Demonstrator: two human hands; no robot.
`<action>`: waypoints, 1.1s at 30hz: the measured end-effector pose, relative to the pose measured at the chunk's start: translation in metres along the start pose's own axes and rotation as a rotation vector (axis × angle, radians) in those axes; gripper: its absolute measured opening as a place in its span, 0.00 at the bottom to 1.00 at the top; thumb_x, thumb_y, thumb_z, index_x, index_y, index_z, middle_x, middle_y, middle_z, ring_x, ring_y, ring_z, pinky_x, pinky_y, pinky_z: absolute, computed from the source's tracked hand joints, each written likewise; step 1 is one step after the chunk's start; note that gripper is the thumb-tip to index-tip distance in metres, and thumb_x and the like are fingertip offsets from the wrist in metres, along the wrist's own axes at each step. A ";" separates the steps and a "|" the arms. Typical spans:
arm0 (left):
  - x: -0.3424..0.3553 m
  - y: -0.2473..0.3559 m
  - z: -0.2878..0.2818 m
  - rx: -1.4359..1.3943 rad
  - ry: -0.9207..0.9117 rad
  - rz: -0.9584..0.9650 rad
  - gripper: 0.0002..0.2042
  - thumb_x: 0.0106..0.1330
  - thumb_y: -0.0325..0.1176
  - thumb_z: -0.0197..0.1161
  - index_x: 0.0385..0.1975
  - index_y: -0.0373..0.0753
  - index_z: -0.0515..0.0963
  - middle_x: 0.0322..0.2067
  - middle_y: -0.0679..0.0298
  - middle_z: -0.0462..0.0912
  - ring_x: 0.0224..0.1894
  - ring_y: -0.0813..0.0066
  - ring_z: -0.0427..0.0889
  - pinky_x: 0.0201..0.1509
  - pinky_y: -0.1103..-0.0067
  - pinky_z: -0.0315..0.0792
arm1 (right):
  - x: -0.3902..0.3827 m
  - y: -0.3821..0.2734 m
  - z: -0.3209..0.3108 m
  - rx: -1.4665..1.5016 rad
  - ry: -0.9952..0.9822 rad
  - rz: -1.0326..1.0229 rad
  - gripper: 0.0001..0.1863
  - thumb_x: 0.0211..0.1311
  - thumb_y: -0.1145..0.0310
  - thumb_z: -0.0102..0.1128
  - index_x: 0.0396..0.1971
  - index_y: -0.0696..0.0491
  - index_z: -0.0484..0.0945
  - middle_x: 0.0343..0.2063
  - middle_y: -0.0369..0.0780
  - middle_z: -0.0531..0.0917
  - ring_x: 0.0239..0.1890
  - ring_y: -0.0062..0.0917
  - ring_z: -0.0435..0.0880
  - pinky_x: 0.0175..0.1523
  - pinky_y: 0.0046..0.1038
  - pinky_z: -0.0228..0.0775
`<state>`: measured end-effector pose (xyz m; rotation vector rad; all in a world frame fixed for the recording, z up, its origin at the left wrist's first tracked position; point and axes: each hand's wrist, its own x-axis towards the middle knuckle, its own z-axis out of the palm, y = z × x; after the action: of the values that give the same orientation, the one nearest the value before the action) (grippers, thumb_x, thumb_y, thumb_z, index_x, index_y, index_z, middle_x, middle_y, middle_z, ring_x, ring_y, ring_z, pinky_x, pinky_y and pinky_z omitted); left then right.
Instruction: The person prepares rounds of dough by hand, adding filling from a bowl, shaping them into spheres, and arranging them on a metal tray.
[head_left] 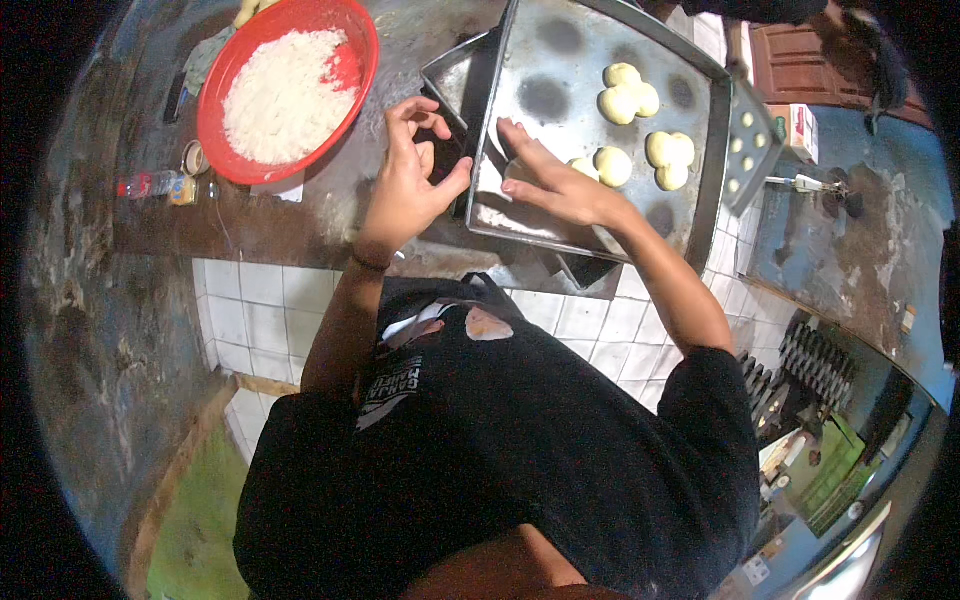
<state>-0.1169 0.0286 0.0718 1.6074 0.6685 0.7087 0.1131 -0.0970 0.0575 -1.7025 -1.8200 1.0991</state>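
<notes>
A metal baking tray (pixel 515 70) with dark round stains lies tilted on the worktop. Pale yellow dough balls stand on it in touching clusters: one cluster (pixel 628 98) toward the far side, another (pixel 671 160) at the right. My right hand (pixel 560 188) is over the tray's near left part, fingers stretched out. Just beyond it sit more dough balls (pixel 613 166), partly hidden by the hand. My left hand (pixel 412 175) hovers left of the tray's rim, fingers curved and thumb apart, with nothing visible in it.
A red basin (pixel 372 60) of white, crumbly flour-like stuff stands at the left. Near it are a clear bottle (pixel 150 184) and a small jar (pixel 183 191). Another tray (pixel 745 150) with small dough balls lies at the right, beside a box (pixel 800 133) and a whisk-like tool (pixel 808 184).
</notes>
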 end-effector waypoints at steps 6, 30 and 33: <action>0.007 0.004 -0.006 -0.012 -0.004 0.004 0.33 0.61 0.19 0.70 0.64 0.38 0.59 0.44 0.62 0.72 0.26 0.88 0.62 0.31 0.88 0.62 | -0.049 -0.009 -0.050 -0.883 0.054 0.094 0.25 0.57 0.57 0.73 0.53 0.52 0.81 0.48 0.43 0.82 0.53 0.38 0.80 0.58 0.39 0.73; 0.013 0.048 -0.123 -0.580 0.287 0.022 0.23 0.82 0.51 0.51 0.31 0.37 0.75 0.25 0.69 0.78 0.30 0.84 0.75 0.33 0.79 0.70 | 0.173 -0.221 0.100 0.525 1.182 -0.014 0.12 0.58 0.72 0.78 0.34 0.61 0.83 0.30 0.36 0.86 0.34 0.16 0.81 0.40 0.21 0.74; 0.004 0.032 -0.175 -0.764 0.146 0.019 0.19 0.80 0.52 0.56 0.39 0.39 0.74 0.33 0.71 0.79 0.35 0.87 0.75 0.37 0.83 0.70 | 0.204 -0.238 0.102 0.630 1.027 0.024 0.10 0.60 0.69 0.77 0.28 0.59 0.85 0.24 0.35 0.87 0.26 0.13 0.79 0.32 0.19 0.71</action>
<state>-0.2454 0.1393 0.1241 0.8651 0.4065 0.9578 -0.1484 0.0865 0.1360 -1.4470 -0.7108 0.5111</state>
